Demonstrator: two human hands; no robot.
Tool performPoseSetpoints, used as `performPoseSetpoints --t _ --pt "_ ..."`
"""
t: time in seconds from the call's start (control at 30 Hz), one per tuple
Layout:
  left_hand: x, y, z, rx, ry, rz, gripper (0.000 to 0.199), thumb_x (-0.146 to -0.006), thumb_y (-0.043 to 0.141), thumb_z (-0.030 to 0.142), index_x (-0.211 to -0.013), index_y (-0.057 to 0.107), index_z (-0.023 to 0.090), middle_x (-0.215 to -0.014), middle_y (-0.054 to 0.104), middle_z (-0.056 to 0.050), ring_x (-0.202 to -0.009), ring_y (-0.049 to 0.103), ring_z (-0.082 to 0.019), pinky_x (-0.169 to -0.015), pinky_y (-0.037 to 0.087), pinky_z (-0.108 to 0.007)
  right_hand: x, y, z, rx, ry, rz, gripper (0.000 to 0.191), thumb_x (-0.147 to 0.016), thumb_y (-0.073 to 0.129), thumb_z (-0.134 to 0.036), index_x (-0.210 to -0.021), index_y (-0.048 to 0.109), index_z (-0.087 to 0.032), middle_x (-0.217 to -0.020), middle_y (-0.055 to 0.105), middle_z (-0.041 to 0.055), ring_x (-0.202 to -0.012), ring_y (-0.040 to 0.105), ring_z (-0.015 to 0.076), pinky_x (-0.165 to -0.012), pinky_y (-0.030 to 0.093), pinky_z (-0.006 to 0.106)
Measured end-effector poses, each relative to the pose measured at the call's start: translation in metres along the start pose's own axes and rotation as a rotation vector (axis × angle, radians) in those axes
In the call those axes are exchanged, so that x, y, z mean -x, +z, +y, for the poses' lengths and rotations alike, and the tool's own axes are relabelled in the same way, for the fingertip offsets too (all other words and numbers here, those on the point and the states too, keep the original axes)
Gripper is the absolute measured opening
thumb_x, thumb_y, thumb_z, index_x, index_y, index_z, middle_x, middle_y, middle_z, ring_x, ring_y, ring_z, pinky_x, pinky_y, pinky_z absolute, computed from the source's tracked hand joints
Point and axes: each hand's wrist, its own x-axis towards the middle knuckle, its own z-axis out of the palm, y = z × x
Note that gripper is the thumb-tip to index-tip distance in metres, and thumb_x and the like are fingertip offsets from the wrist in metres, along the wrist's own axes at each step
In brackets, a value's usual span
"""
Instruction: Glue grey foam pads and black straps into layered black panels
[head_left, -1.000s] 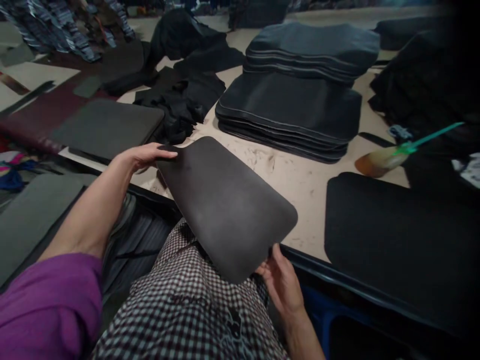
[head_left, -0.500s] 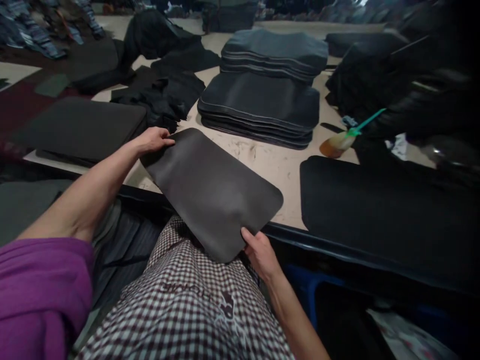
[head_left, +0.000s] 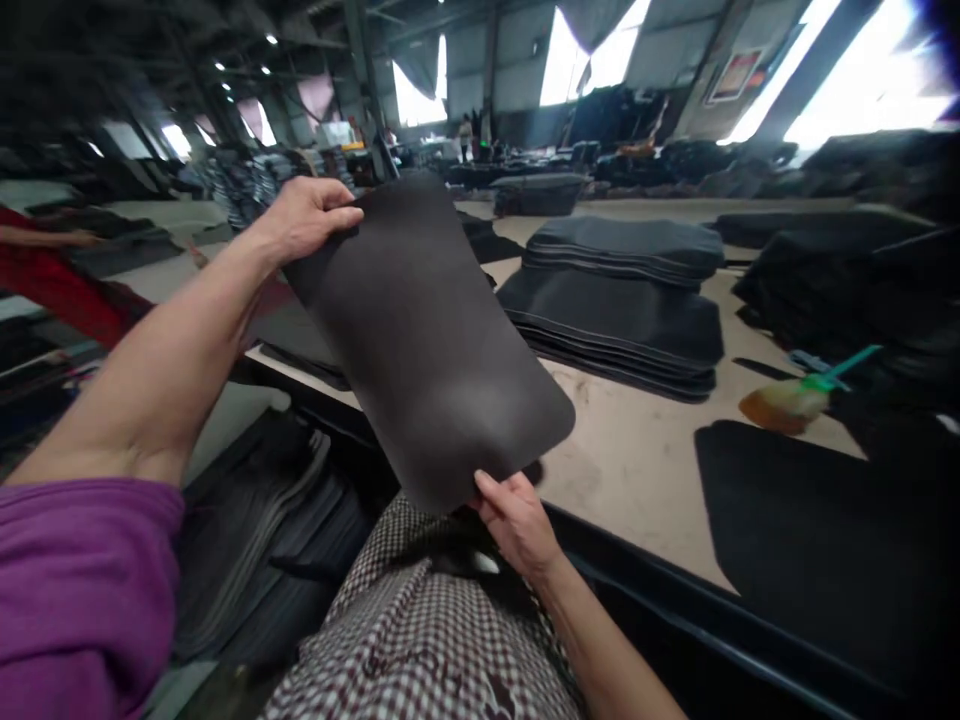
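Observation:
A dark grey-brown flat sheet with rounded corners, which looks like a car mat blank, is held up in front of me at a tilt. My left hand pinches its upper left edge between thumb and fingers. At the bottom edge my right hand grips it, thumb on top and fingers hidden underneath. The sheet bows slightly between the two hands. Behind it to the right, two stacks of similar black sheets stand on the table, the nearer stack in front of the farther stack.
On the pale table lie a brush with a green handle, beside an amber-coloured pouch or pot, and a black sheet. Below left are piled grey sheets. A person in red is at far left.
Both hands keep hold of the sheet, and its left end has been raised off the table area. My view has tilted up and swung left, showing the hall and windows.

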Motion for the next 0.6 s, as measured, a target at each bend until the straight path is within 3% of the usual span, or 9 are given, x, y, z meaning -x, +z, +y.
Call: performPoseSetpoints --t 0.13,0.23,0.33,0.6 --pt "0.011 -0.083 0.01 -0.055 -0.032 0.091 0.043 -0.091 0.066 0.041 -0.11 0.07 0.003 -0.091 0.068 -0.007 -0.076 0.051 -0.011 -0.085 0.046 -0.033 -0.028 0.034 0.013 -0.069 0.035 -0.151 0.036 -0.082 0.085 -0.034 -0.114 0.072 -0.025 -0.12 0.075 0.0047 -0.108 0.07 0.0232 -0.096 0.058 0.04" --pt "0.017 -0.124 0.018 -0.085 -0.066 0.129 0.036 -0.087 0.07 0.039 -0.104 0.072 0.007 -0.089 0.071 -0.007 -0.075 0.052 -0.011 -0.077 0.046 -0.031 -0.042 0.05 0.024 -0.099 0.08 -0.225 0.033 -0.081 0.086 -0.032 -0.111 0.073 -0.024 -0.119 0.075 0.0055 -0.11 0.07 0.0238 -0.099 0.057 0.041" --pt "0.015 -0.141 0.024 -0.083 -0.081 0.144 0.024 -0.085 0.072 0.035 -0.096 0.073 0.014 -0.084 0.07 -0.003 -0.071 0.051 -0.01 -0.069 0.043 -0.028 -0.056 0.057 0.029 -0.098 0.113 -0.292 0.029 -0.083 0.085 -0.034 -0.107 0.075 -0.02 -0.12 0.075 0.0084 -0.113 0.069 0.0263 -0.105 0.054 0.045" --pt "0.009 -0.148 0.042 -0.026 -0.027 0.176 0.021 -0.083 0.073 0.034 -0.091 0.071 0.015 -0.08 0.071 -0.002 -0.074 0.054 -0.012 -0.072 0.047 -0.031 -0.078 0.067 0.032 -0.197 0.137 -0.426 0.035 -0.083 0.084 -0.031 -0.115 0.075 -0.021 -0.125 0.073 0.0084 -0.123 0.064 0.0286 -0.111 0.05 0.047"
